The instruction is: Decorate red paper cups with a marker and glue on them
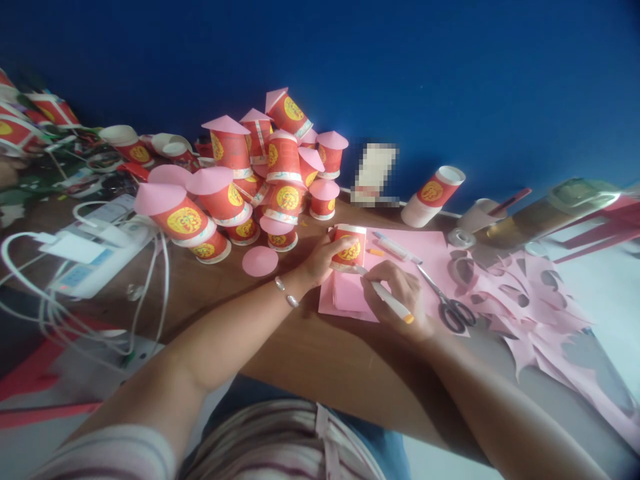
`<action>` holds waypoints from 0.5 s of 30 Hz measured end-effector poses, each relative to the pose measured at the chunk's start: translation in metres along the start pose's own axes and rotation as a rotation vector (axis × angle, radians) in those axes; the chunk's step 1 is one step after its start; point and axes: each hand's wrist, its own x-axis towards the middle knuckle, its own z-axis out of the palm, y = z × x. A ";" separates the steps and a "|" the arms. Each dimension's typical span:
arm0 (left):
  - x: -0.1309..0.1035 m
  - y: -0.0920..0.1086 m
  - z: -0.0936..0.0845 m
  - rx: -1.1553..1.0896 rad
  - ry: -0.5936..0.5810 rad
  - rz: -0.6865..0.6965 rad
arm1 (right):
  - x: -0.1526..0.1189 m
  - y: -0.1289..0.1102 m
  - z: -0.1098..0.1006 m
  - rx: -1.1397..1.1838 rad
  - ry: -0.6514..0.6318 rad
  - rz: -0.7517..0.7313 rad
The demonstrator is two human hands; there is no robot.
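Note:
My left hand [323,261] is wrapped round a red paper cup [353,251] with a yellow emblem, holding it over pink paper [435,245]. In my right hand [405,291] is a white marker [390,300] with an orange end. Its tip points at the lower rim of the cup; whether it touches is too small to tell. Small pink sheets [346,293] lie just below the cup. An orange cap [376,252] and a clear-barrelled pen [393,245] rest on the pink paper behind my right hand. Scissors with dark handles [454,313] lie to its right.
Red cups with pink cone tops [230,150] are piled at the back left. A pink disc [260,261] lies before them. A power strip [95,260] with white cables stands left. Pink paper scraps [525,293], a tape roll [461,237] and stacked cups [434,195] are right.

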 end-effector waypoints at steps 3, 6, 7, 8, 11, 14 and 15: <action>0.000 0.000 0.001 -0.009 0.011 0.009 | -0.001 0.000 0.000 0.006 -0.026 0.014; 0.000 0.001 0.002 -0.011 0.015 0.012 | -0.001 -0.001 0.000 0.011 -0.023 0.015; -0.001 0.001 0.002 -0.011 0.015 0.017 | 0.000 -0.001 -0.001 0.014 -0.022 0.013; -0.001 0.001 0.002 -0.011 0.014 0.019 | 0.000 -0.002 -0.001 0.017 -0.023 0.014; -0.001 0.002 0.003 -0.008 0.011 0.019 | 0.001 -0.003 -0.001 0.025 -0.029 0.018; -0.001 0.001 0.003 -0.011 0.010 0.027 | 0.001 -0.004 -0.002 0.051 -0.040 0.009; -0.001 0.001 0.003 -0.015 0.010 0.029 | 0.000 -0.004 -0.002 0.059 -0.039 0.003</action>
